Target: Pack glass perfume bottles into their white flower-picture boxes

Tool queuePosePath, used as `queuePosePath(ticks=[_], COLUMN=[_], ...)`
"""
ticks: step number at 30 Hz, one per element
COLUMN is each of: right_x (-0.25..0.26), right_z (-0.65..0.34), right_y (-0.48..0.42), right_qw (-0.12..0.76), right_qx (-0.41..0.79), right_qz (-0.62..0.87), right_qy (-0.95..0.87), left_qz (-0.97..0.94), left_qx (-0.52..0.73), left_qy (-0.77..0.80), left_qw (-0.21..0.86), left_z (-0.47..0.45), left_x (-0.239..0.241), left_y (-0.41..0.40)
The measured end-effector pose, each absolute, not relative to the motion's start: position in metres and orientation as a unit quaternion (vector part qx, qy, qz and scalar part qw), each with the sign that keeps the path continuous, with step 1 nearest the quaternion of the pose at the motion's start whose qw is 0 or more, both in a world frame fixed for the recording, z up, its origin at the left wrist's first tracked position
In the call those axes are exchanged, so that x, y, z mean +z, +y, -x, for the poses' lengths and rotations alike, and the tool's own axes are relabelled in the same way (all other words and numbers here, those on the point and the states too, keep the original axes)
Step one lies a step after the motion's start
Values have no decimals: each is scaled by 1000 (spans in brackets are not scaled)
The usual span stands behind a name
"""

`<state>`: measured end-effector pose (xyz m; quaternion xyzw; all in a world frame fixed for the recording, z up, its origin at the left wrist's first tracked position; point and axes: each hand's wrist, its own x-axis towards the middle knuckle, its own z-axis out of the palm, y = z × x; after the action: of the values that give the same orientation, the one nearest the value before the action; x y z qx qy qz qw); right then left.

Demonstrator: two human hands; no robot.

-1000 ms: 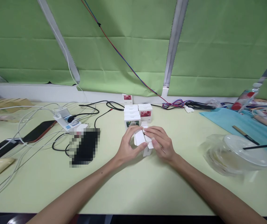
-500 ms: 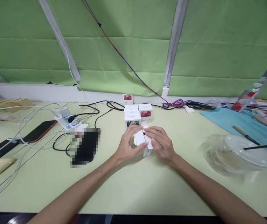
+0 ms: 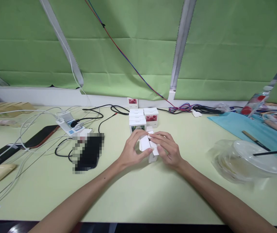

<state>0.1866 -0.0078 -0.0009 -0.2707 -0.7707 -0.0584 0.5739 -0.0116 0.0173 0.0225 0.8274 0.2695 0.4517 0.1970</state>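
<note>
Both my hands meet at the middle of the pale green table (image 3: pixel 138 194) around a small white carton (image 3: pixel 150 149) with its flaps open. My left hand (image 3: pixel 131 151) wraps the carton's left side, thumb under a raised flap. My right hand (image 3: pixel 167 149) grips its right side, fingers curled over the top and thumb on a flap. What is inside the carton is hidden. Just behind stands a cluster of similar small white boxes (image 3: pixel 143 119) with flower pictures, and one more small box (image 3: pixel 132 102) stands by the wall.
To the left lie a power strip (image 3: pixel 68 125) with tangled cables, phones (image 3: pixel 40 136) and a blurred dark object (image 3: pixel 88 152). At the right sit a clear plastic lidded bowl (image 3: pixel 250 160) in a bag, a blue sheet (image 3: pixel 247 129) and black chopsticks (image 3: pixel 271 152).
Almost nothing differs; both hands stay closed on the white carton, with only slight finger shifts on the flaps.
</note>
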Motion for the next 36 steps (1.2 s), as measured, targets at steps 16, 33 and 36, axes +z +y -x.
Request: queuePosePath(ticks=[16, 33, 36], right_x=[-1, 0, -1], right_z=[-185, -184, -183], right_y=[-8, -11, -11], right_qw=[574, 559, 562], right_qx=[-55, -63, -61], right_qz=[258, 270, 272], right_qy=[-775, -781, -779], left_qz=[-821, -696, -672], left_qx=[457, 475, 473], left_qy=[268, 367, 389], left_qw=[212, 394, 417], left_z=[10, 4, 2], left_x=[22, 37, 42], left_y=[16, 3, 3])
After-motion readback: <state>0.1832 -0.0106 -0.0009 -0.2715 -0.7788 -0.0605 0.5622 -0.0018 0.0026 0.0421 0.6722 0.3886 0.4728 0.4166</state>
